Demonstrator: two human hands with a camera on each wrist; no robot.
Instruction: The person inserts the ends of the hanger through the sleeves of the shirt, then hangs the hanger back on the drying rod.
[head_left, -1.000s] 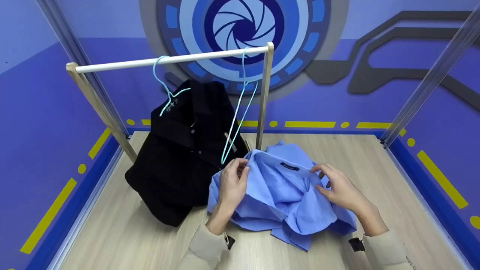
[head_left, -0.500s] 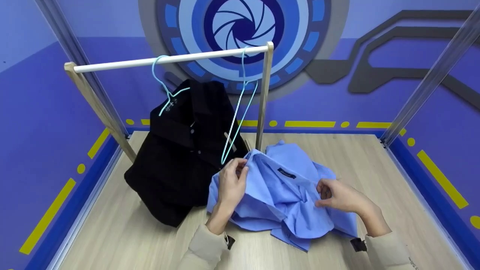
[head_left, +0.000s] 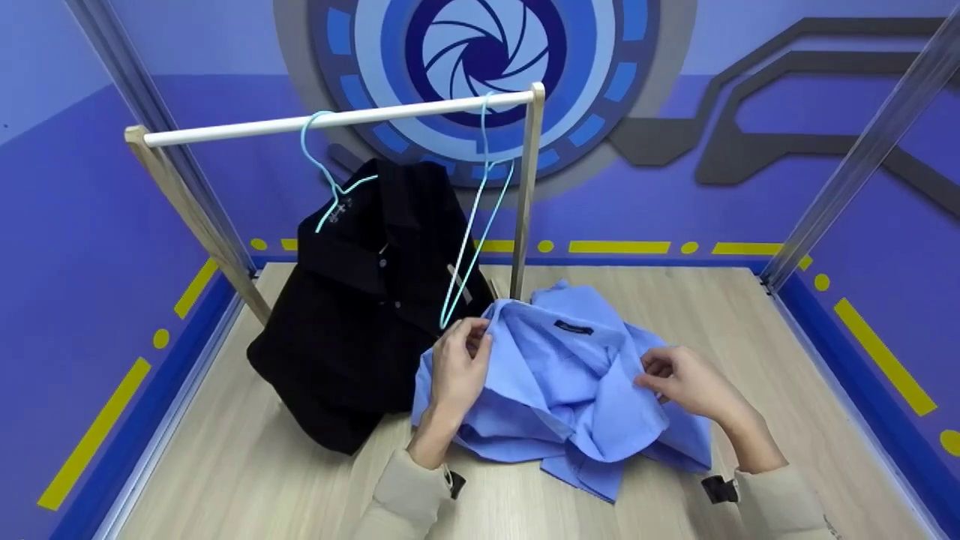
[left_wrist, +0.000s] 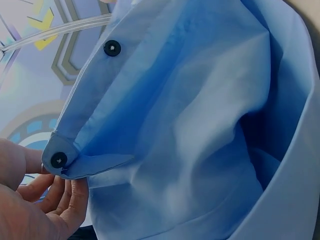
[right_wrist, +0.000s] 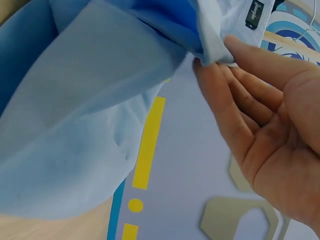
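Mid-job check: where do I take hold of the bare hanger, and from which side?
Probably the stem of the hanger, from the front: it hangs upright below the rail, with the black shirt close on its left and the post on its right. Both hands pinch the blue shirt.

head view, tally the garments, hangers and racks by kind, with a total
Garments: 2, the blue shirt and the black garment
Hangers: 2, the occupied hanger and the bare hanger
Racks: 1, the hanging rack
Total: 5
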